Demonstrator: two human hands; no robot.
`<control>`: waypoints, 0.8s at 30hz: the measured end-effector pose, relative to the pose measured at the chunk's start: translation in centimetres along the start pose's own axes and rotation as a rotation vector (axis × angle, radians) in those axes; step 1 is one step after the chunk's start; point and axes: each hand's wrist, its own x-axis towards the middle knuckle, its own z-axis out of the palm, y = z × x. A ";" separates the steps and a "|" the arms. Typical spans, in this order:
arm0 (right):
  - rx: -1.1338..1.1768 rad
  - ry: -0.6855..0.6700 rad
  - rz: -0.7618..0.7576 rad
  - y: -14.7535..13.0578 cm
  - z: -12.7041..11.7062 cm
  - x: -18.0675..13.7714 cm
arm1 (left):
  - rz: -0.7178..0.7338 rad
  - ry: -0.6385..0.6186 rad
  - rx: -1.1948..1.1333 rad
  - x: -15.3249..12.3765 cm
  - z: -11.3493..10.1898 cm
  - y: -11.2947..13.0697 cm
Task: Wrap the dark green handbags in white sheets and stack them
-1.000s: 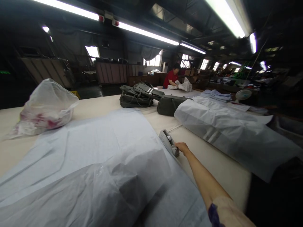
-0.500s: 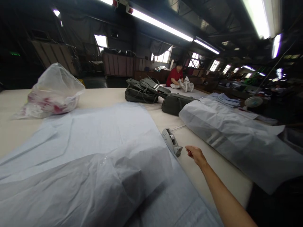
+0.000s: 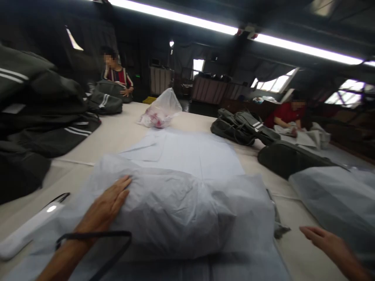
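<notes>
A bulky bundle wrapped in pale, thin sheeting (image 3: 175,210) lies across the table before me. My left hand (image 3: 109,203) rests flat on its left end, fingers stretched out. A black strap (image 3: 96,235) crosses in front of my left wrist. At the right, my right hand (image 3: 329,242) is held over the table with its fingertips drawn together; whatever they pinch, if anything, is too blurred to make out. Just left of those fingertips stands a grey tape dispenser (image 3: 279,222), partly hidden by the sheeting. A flat pale sheet (image 3: 187,150) spreads beyond the bundle.
Dark bags with white stripes (image 3: 58,113) are piled at the left. More dark bags (image 3: 234,127) lie at the back right, beside another wrapped bundle (image 3: 336,195). A clear plastic bag (image 3: 164,109) and a long white object (image 3: 32,230) are on the table. Two people work across it.
My view has swung left, bringing the bag pile and a second person into sight. My left hand now shows on the bundle. My right hand stays beside the tape dispenser.
</notes>
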 end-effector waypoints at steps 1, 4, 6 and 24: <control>-0.134 -0.093 -0.062 -3.3 0.4 -0.3 | -0.002 -0.022 -0.026 0.1 0.0 0.3; -0.323 -0.403 -0.399 -15.4 3.9 -4.9 | -0.014 -0.033 -0.036 0.3 -0.2 1.2; -0.317 -0.632 -0.653 -23.3 7.6 -10.1 | -0.024 -0.039 -0.021 0.2 -0.4 1.5; -1.250 -1.306 -1.260 -42.4 33.3 -20.8 | 0.089 0.249 0.141 -1.5 1.3 1.0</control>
